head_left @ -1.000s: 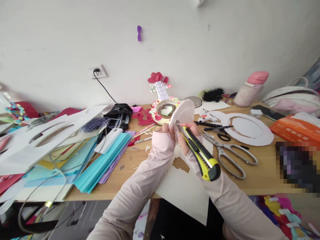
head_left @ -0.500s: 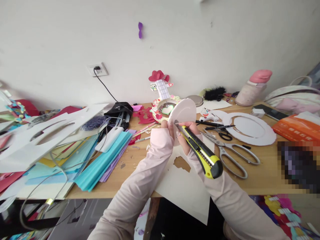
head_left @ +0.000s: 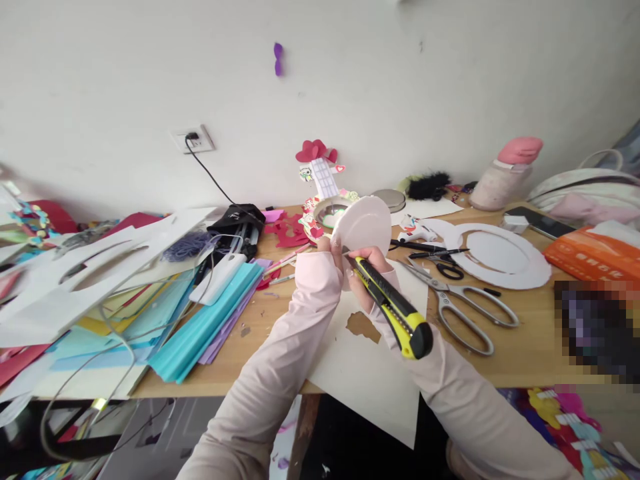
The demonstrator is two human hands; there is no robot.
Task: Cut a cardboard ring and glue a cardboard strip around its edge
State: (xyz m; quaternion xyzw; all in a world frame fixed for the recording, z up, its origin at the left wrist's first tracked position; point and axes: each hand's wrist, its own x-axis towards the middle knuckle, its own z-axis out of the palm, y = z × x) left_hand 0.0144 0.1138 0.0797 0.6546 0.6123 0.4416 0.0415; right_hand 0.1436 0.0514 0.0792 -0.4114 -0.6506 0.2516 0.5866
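Note:
My right hand [head_left: 369,270] is closed round a yellow and black utility knife [head_left: 395,308], its butt pointing down toward me and its tip end up at a white round disc. The disc [head_left: 367,227], which looks like a paper plate or foam circle, stands tilted up in my left hand [head_left: 334,253], whose fingers pinch its left edge. The blade end lies at the disc's near side, close to my left fingers; whether it has pierced the disc I cannot tell. Beneath both hands lies a white sheet [head_left: 360,373] with a ragged hole showing the wooden table.
Silver scissors [head_left: 457,300], a white ring-shaped plate [head_left: 505,257] and a glue gun [head_left: 417,230] are on the right. A decorated mirror-like piece [head_left: 324,177] stands behind the disc. Turquoise paper [head_left: 213,320] and cut foam sheets [head_left: 100,267] cover the left; a cable crosses them.
The knife's butt end has swung slightly left and its angle is a little steeper. The disc has turned slightly in my left hand. Both hands keep their grips.

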